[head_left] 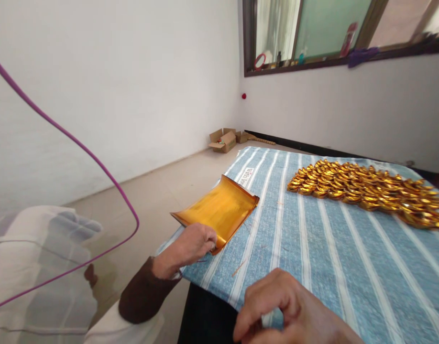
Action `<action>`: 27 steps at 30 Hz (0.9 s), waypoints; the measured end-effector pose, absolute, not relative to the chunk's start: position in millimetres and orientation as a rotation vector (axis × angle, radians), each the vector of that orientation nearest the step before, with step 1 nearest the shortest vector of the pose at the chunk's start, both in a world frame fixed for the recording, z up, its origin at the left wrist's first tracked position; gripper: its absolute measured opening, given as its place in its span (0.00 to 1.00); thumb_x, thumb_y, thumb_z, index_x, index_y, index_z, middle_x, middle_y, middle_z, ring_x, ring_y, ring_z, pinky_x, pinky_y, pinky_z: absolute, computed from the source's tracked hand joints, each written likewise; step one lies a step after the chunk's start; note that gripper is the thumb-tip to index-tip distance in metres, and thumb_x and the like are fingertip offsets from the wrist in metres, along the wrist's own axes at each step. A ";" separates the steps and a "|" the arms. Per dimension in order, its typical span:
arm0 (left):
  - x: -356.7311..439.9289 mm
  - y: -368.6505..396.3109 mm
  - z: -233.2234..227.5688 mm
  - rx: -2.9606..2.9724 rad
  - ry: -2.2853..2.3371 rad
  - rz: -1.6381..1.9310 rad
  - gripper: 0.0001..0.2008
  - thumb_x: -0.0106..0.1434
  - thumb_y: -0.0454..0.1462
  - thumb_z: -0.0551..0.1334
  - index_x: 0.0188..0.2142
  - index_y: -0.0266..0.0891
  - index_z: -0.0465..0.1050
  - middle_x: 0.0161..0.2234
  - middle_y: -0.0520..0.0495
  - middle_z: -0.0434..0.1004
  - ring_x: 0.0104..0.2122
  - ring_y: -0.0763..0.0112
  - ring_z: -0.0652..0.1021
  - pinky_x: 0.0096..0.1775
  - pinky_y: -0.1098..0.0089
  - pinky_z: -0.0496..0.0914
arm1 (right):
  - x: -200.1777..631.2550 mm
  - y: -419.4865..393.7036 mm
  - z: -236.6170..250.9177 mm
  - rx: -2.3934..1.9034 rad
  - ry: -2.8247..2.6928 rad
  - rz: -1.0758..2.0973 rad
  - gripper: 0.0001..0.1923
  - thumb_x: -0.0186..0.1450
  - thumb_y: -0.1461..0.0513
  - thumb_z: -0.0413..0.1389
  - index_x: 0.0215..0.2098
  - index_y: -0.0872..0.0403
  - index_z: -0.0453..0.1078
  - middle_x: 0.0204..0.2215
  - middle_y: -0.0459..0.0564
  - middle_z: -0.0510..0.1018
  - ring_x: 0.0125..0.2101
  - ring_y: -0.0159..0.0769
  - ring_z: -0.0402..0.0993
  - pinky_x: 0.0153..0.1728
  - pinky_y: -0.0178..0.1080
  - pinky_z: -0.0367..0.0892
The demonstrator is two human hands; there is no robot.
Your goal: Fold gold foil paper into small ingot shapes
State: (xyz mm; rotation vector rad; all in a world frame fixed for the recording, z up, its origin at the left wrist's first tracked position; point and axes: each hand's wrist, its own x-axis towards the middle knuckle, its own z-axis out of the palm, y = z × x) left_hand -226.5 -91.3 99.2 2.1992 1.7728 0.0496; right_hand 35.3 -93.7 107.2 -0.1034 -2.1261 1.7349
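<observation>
My left hand point(191, 246) is at the near corner of a stack of shiny gold foil paper point(215, 205), its fingers closed on the paper's edge. The sheets lie at the left edge of the table with their sides curling up. How many sheets the fingers grip is hidden. My right hand point(277, 308) hovers at the table's front edge, cut off by the bottom of the view. Its fingers curl in toward the thumb, with a small gap inside the curl; whatever the fingertips hold does not show. Rows of folded gold paper ingots point(363, 186) sit farther off on the right.
A blue cloth with white stripes point(294, 248) covers the table. A purple cable point(97, 162) loops down on the left above a pale draped cloth point(43, 272). Open cardboard boxes point(223, 142) stand on the floor by the wall. A window ledge point(312, 62) holds small items.
</observation>
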 end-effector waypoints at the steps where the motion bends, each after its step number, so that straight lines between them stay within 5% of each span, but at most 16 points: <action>1: -226.9 -91.6 100.6 2.176 1.785 0.080 0.08 0.53 0.30 0.55 0.23 0.37 0.72 0.26 0.49 0.76 0.28 0.69 0.73 0.33 0.74 0.63 | 31.9 -92.7 99.9 -0.217 -2.091 1.712 0.14 0.62 0.54 0.58 0.33 0.56 0.78 0.21 0.45 0.75 0.23 0.26 0.69 0.26 0.29 0.63; 6: -226.6 -94.0 109.7 2.104 1.687 0.182 0.07 0.52 0.31 0.55 0.23 0.37 0.71 0.24 0.50 0.74 0.27 0.71 0.72 0.31 0.74 0.61 | 17.1 -76.3 58.7 -0.662 -2.213 1.316 0.06 0.60 0.65 0.57 0.34 0.55 0.76 0.25 0.45 0.77 0.27 0.31 0.71 0.31 0.33 0.66; 9: -220.3 -94.7 114.4 2.106 1.634 0.229 0.10 0.56 0.32 0.53 0.21 0.37 0.68 0.23 0.51 0.71 0.25 0.72 0.70 0.30 0.74 0.60 | 2.5 -53.0 37.6 -0.791 -2.305 0.789 0.13 0.60 0.68 0.55 0.43 0.53 0.73 0.38 0.52 0.78 0.41 0.40 0.73 0.43 0.42 0.67; 13: -206.5 -94.7 119.4 2.155 1.632 0.315 0.10 0.59 0.32 0.54 0.22 0.37 0.67 0.23 0.51 0.71 0.26 0.72 0.71 0.32 0.74 0.61 | -25.7 -23.9 25.1 -0.675 -2.418 0.538 0.28 0.56 0.64 0.61 0.55 0.54 0.64 0.56 0.58 0.68 0.56 0.48 0.62 0.52 0.49 0.61; 18: -182.1 -97.6 114.8 2.313 1.657 0.376 0.10 0.63 0.32 0.53 0.29 0.38 0.72 0.29 0.48 0.75 0.32 0.68 0.74 0.37 0.71 0.65 | -31.0 -11.2 21.5 -0.553 -2.579 0.549 0.04 0.65 0.65 0.53 0.36 0.51 0.70 0.34 0.46 0.77 0.39 0.35 0.71 0.42 0.39 0.62; 23: -132.7 -104.1 94.1 2.453 1.552 0.484 0.10 0.66 0.31 0.52 0.33 0.37 0.71 0.32 0.45 0.76 0.34 0.64 0.75 0.40 0.65 0.69 | 32.4 -11.7 13.0 -0.598 -2.554 0.457 0.10 0.67 0.67 0.48 0.32 0.54 0.70 0.31 0.49 0.76 0.35 0.35 0.70 0.39 0.39 0.61; 27: -101.2 -102.7 96.5 2.414 1.179 0.619 0.14 0.62 0.33 0.60 0.48 0.37 0.69 0.47 0.43 0.75 0.46 0.63 0.75 0.49 0.66 0.68 | 105.2 -16.0 11.5 -0.568 -2.526 0.539 0.13 0.69 0.66 0.45 0.40 0.52 0.71 0.36 0.50 0.76 0.39 0.36 0.71 0.43 0.40 0.64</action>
